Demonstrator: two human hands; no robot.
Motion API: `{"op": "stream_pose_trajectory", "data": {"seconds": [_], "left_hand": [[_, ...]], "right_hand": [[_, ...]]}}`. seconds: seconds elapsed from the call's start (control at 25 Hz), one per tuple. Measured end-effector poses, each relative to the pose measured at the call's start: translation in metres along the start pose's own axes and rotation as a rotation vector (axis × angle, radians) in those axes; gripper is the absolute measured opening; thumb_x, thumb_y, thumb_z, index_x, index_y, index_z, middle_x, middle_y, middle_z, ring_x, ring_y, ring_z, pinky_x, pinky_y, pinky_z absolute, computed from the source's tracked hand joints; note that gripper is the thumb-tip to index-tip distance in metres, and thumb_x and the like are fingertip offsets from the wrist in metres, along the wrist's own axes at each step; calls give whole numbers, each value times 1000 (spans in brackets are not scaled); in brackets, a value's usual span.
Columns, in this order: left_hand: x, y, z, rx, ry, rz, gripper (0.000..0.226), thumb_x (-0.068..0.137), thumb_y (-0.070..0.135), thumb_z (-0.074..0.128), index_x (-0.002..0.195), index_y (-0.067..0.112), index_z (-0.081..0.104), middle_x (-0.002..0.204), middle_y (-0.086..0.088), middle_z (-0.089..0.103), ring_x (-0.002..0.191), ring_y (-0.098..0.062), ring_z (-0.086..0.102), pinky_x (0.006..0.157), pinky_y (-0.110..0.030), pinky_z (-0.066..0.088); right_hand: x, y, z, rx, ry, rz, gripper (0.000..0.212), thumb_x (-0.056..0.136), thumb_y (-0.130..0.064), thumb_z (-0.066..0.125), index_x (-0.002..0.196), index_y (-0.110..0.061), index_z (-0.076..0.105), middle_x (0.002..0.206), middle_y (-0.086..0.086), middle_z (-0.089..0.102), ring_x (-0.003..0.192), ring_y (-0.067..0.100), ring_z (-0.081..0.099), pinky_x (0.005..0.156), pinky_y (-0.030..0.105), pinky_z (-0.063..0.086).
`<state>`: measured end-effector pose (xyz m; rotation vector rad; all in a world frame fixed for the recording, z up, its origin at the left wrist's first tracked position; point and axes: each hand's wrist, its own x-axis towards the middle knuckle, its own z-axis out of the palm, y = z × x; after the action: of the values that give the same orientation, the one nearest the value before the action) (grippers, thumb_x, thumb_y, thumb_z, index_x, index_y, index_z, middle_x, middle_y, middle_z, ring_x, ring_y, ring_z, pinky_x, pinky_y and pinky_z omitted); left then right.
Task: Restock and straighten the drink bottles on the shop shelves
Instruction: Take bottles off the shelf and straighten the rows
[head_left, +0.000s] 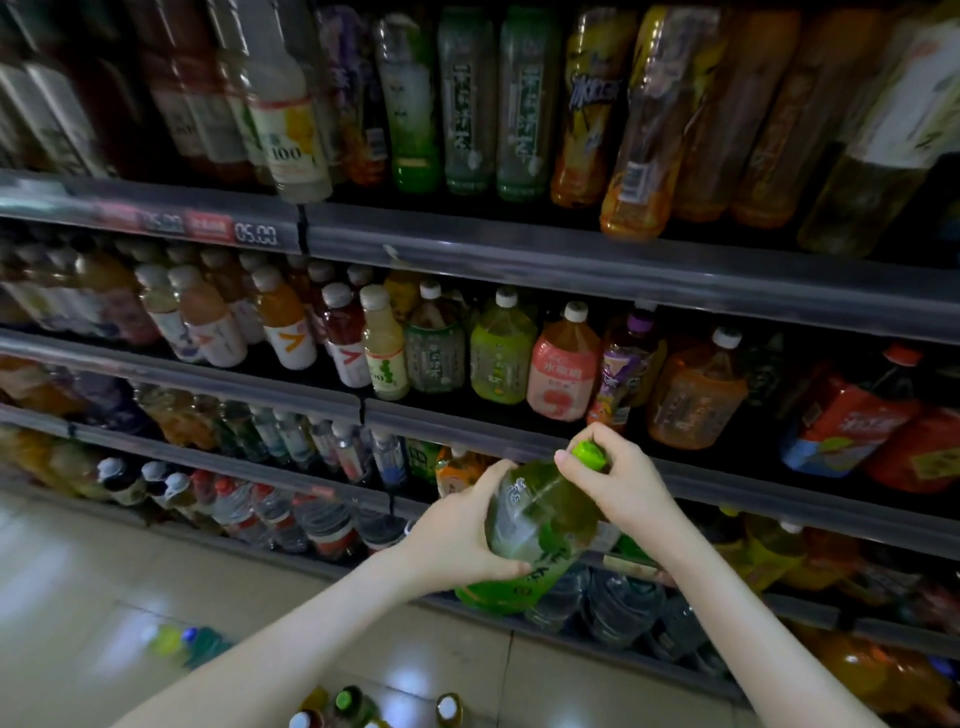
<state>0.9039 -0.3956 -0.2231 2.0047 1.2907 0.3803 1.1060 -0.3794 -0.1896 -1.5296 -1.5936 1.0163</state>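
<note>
Left hand (457, 535) wraps the lower body of a green bottle (545, 519), held tilted just before the shelf rail (727, 483). Right hand (623, 483) pinches its cap (589, 454). Best to keep both grips, steer the base in first, then stand it upright, label facing out.

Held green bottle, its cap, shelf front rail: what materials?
The green bottle: clear glossy plastic, probably PET; liquid shows through, printed film label. Its cap: opaque bright green plastic, edge looks ribbed. The shelf rail: grey, semi-gloss, soft highlights; plastic strip or painted metal, cannot tell.
</note>
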Motion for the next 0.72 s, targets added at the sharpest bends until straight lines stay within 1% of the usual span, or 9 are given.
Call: {"op": "stream_pose_trajectory", "data": {"seconds": [0.08, 0.16, 0.2, 0.24, 0.32, 0.44, 0.52, 0.6, 0.72], "left_hand": [[-3, -3, -3, -84, -91, -7, 102, 71, 39, 80, 144, 37, 8, 131, 12, 52, 113, -6, 55, 98, -24, 45], [3, -10, -16, -93, -172, -12, 104, 71, 46, 78, 146, 38, 7, 145, 7, 40, 127, -9, 44, 108, -29, 37], [8, -17, -25, -45, -166, -9, 103, 72, 52, 75, 148, 35, 8, 151, 6, 33, 134, -10, 36, 111, -32, 32], [15, -26, -36, 16, -124, -12, 97, 76, 57, 68, 150, 30, 12, 153, 5, 28, 137, -11, 32, 113, -33, 29], [32, -43, -60, 95, 7, -15, 75, 88, 58, 53, 149, 25, 24, 153, 2, 30, 135, -13, 35, 109, -30, 31], [60, -64, -90, 234, 205, 20, 55, 98, 41, 45, 146, 19, 32, 149, -5, 35, 133, -20, 38, 103, -28, 32], [82, -75, -107, 375, 335, 51, 54, 98, 29, 48, 146, 12, 30, 149, -12, 33, 134, -28, 34, 105, -32, 31], [105, -84, -123, 416, 424, 82, 57, 95, 18, 49, 147, 9, 26, 150, -19, 25, 135, -36, 29, 108, -37, 29], [137, -92, -143, 388, 401, 82, 65, 93, 10, 46, 151, 21, 19, 154, -26, 4, 141, -45, 11, 112, -47, 22]], "right_hand": [[-7, -5, 9, -23, 50, -16, 22, 86, -33, 68, 77, -19, 53, 60, -8, 51, 59, 7, 50, 58, 24, 41], [-10, -10, 21, -87, 92, -36, 23, 84, -33, 69, 75, -21, 52, 62, -6, 53, 60, 9, 50, 58, 28, 41], [-10, -12, 28, -128, 111, -41, 23, 83, -34, 69, 75, -22, 51, 63, -4, 55, 60, 9, 50, 58, 28, 41], [-7, -14, 34, -151, 135, -35, 23, 83, -34, 69, 75, -23, 51, 64, -3, 56, 59, 10, 51, 57, 29, 42], [3, -17, 40, -147, 197, 19, 22, 81, -34, 70, 74, -23, 53, 64, -2, 57, 58, 12, 51, 57, 31, 42], [22, -25, 47, -162, 278, 64, 21, 81, -34, 70, 75, -22, 54, 65, -3, 58, 57, 12, 51, 53, 28, 39], [34, -32, 54, -152, 331, 68, 21, 81, -33, 70, 76, -20, 54, 67, -2, 59, 59, 14, 51, 53, 28, 39], [44, -35, 62, -113, 399, 68, 21, 81, -31, 70, 77, -18, 55, 69, 1, 59, 64, 16, 53, 58, 32, 42], [53, -37, 72, -78, 467, 77, 20, 81, -31, 70, 76, -18, 55, 70, 1, 60, 68, 18, 55, 62, 33, 43]]}}
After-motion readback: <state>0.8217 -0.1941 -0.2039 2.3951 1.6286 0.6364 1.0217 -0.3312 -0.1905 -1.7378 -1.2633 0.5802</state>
